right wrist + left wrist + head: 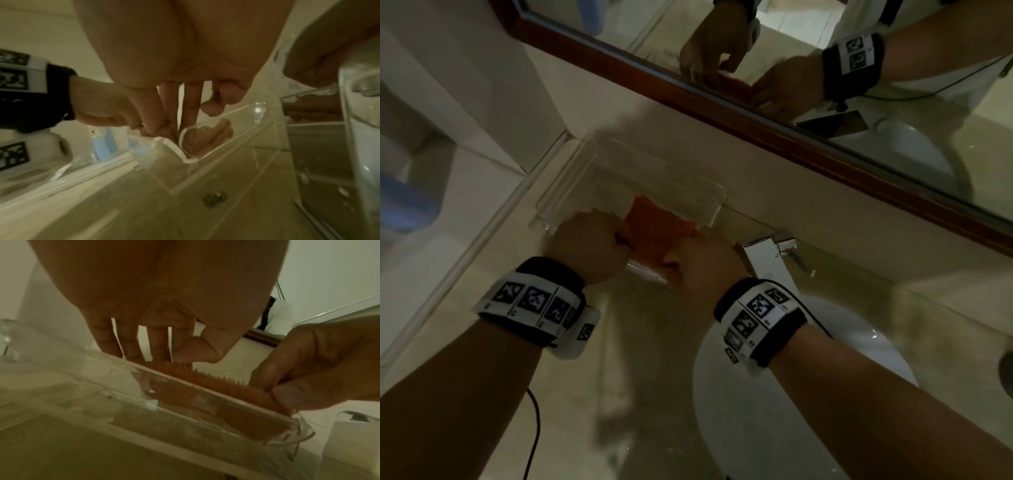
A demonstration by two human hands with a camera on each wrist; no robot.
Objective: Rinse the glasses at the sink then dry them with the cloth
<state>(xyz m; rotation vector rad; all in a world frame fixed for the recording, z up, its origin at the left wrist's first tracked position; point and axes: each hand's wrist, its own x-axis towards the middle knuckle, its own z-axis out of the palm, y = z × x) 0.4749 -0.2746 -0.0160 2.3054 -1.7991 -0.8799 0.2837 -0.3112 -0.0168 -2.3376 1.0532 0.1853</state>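
Both hands were at the clear tray (pixel 571 178) under the mirror (pixel 722 99), left of the tap (pixel 774 255).

The cloth (pixel 661 228), orange, sat in the tray's near right part, between our two hands. We saw no glasses in any view.

Left hand (pixel 587 245): thumb and forefinger pinched the cloth's left end, just over the tray's near wall. In the left wrist view the other fingers (pixel 131 344) hung down straight, slightly apart, tips at the tray rim beside the cloth (pixel 205 379).

Right hand (pixel 698 263): pinched the cloth's right end; in the left wrist view its thumb (pixel 287 395) pressed on the cloth's serrated top edge at the tray's right corner. In the right wrist view the long fingers (pixel 191 104) reached past the tray rim (pixel 236 110), close together, with the small finger curled; the cloth itself was hidden there.

The cloth's edge ran along the tray's near wall from one pinch to the other, taut-looking, its lower part seen through the clear wall.

The sink (pixel 756 394) lay below the tap, right of the tray, under our right forearm.
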